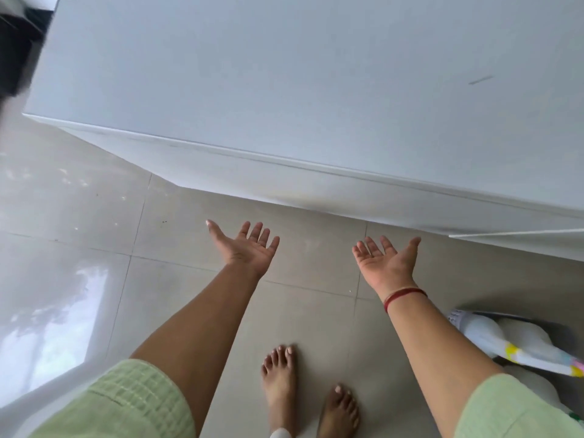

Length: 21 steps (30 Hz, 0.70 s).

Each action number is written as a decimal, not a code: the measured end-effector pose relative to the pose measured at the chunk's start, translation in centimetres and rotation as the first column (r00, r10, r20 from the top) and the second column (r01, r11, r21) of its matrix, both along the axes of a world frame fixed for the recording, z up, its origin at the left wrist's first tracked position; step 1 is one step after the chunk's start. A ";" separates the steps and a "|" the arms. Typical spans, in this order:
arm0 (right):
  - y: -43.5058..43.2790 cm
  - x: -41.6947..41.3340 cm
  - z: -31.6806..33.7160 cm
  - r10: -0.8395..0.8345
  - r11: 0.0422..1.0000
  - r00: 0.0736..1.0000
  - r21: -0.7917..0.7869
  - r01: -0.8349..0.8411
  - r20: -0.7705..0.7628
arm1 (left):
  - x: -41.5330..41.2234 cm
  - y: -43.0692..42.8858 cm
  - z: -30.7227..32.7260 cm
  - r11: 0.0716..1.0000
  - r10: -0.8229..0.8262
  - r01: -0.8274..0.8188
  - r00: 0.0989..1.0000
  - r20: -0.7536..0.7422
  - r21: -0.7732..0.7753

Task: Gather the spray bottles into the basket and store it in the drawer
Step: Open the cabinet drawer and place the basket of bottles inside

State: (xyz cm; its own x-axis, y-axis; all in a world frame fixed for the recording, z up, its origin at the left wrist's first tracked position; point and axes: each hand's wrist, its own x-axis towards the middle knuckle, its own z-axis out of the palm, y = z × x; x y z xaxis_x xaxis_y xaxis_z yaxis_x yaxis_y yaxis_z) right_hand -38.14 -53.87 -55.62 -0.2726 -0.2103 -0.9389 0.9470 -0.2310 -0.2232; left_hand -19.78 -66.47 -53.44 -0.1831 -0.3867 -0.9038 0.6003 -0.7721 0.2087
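White spray bottle (518, 346) lies tilted in a grey basket (565, 331) at the lower right, low on the floor. I read its long axis as running left to lower right. Right hand (387, 260) and left hand (249, 246) are both palm-up, fingers spread, holding nothing. The right is nearer; the basket sits behind and outboard of it. The drawer I cannot identify.
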 end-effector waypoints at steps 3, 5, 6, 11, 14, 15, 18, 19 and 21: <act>-2.3 -0.1 -2.7 -0.064 0.998 0.998 0.005 0.064 0.007 | -0.5 -1.6 -2.8 1.000 0.013 -0.013 1.000 0.009 0.010; -3.4 0.1 -4.3 -0.063 0.998 0.998 0.016 0.063 0.004 | -1.1 -2.4 -4.4 1.000 0.012 -0.012 1.000 0.005 0.009; -3.8 0.1 -5.1 -0.067 0.997 0.998 0.022 0.067 0.002 | -1.4 -2.7 -5.0 1.000 0.010 -0.010 1.000 0.000 0.007; -5.2 -0.4 -7.6 -0.185 0.982 0.982 -0.031 0.185 -0.021 | -3.4 -4.2 -7.3 1.000 0.010 -0.011 0.999 -0.053 -0.028; -5.5 -0.7 -8.4 -0.280 0.956 0.960 -0.098 0.276 -0.030 | -4.5 -4.8 -7.9 0.998 0.050 -0.054 0.995 -0.089 -0.041; -5.5 -0.7 -8.5 -0.300 0.948 0.953 -0.121 0.295 -0.029 | -4.7 -4.9 -7.9 0.997 0.064 -0.068 0.994 -0.088 -0.040; -5.2 -0.8 -8.2 -0.301 0.941 0.953 -0.170 0.293 -0.024 | -4.8 -4.9 -7.7 0.994 0.082 -0.090 0.988 -0.129 -0.058; -5.1 -0.9 -8.0 -0.305 0.936 0.952 -0.187 0.297 -0.016 | -4.8 -5.0 -7.6 0.993 0.094 -0.103 0.985 -0.143 -0.060; -4.9 -1.1 -7.6 -0.303 0.935 0.953 -0.190 0.299 0.007 | -4.4 -5.2 -7.5 0.992 0.097 -0.107 0.984 -0.146 -0.062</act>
State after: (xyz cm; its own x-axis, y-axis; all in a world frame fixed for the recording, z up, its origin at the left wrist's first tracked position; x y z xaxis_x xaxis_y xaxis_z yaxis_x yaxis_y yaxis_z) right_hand -39.27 -58.80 -63.21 -0.3706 -0.2859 -0.8837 0.8220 -0.5438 -0.1688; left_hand -24.19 -71.68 -60.93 -0.2647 -0.4705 -0.8417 0.7028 -0.6918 0.1657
